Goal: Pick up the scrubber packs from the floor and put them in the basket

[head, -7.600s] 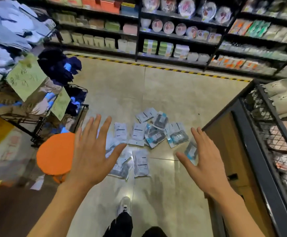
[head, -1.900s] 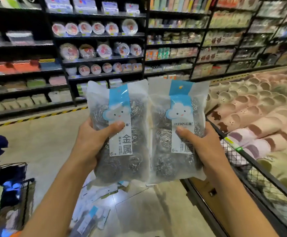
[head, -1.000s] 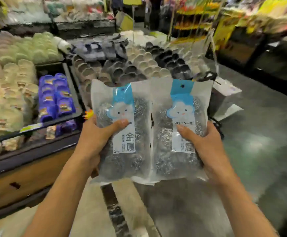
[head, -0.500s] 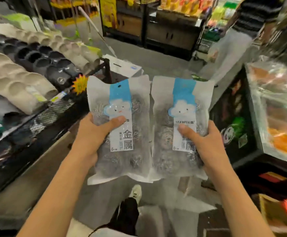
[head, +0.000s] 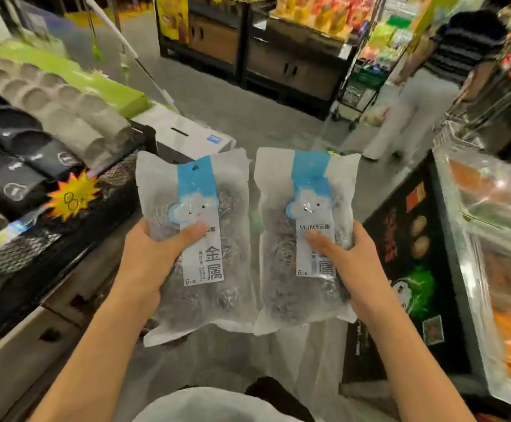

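Two clear scrubber packs with blue-and-white labels and steel wool balls inside are held upright side by side at chest height. My left hand [head: 153, 257] grips the left scrubber pack [head: 217, 214] at its left edge, thumb across the label. My right hand [head: 347, 263] grips the right scrubber pack [head: 281, 254] at its right edge, thumb on its label. No basket for the packs and no packs on the floor are in view.
A display bin of grey and black slippers [head: 28, 141] runs along the left. A white box [head: 187, 135] stands ahead. A chilled food case [head: 491, 254] is on the right. A person [head: 424, 95] stands by dark shelving [head: 278, 56] at the back right, across grey floor.
I have turned away from the packs on the floor and the shelves, past the slipper display toward the aisle. Both hands keep the same grip, the packs now slightly apart.
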`<state>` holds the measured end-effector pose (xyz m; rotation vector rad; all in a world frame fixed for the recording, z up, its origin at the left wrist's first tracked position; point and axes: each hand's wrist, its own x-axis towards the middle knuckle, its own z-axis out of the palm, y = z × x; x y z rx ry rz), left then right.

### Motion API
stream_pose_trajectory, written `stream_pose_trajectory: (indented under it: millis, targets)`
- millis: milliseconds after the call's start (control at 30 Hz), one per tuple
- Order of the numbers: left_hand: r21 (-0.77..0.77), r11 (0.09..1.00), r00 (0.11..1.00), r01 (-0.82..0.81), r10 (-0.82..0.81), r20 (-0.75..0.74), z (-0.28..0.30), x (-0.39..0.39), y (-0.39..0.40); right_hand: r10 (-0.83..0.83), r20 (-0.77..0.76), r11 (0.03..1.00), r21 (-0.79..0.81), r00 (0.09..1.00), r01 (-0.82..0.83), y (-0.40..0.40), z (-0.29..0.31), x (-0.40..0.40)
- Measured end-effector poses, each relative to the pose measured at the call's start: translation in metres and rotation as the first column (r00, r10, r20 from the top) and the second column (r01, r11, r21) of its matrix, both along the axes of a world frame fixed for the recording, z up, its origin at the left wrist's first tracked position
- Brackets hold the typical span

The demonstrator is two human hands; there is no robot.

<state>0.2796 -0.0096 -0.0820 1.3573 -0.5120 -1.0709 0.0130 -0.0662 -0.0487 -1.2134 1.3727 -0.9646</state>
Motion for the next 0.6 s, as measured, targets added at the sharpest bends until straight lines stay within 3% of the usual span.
stream_pose_trajectory:
  millis: [333, 467, 600]
  targets:
    - [0.066, 0.94, 0.942, -0.336, 0.336, 0.004, -0.037, 0.035, -0.112, 0.35, -0.033, 0.934, 0.094, 0.936, -0.346, -0.209, -0.044, 0.072]
    - [0.134, 0.82, 0.829, -0.556, 0.558, 0.024, -0.056, 0.049, -0.14, 0.524, -0.005, 0.846, 0.118, 0.852, -0.52, -0.283, -0.065, 0.128]
    - [0.22, 0.679, 0.695, -0.701, 0.719, -0.008, -0.083, 0.059, -0.145, 0.707, 0.005, 0.696, 0.175, 0.707, -0.697, -0.327, -0.094, 0.18]
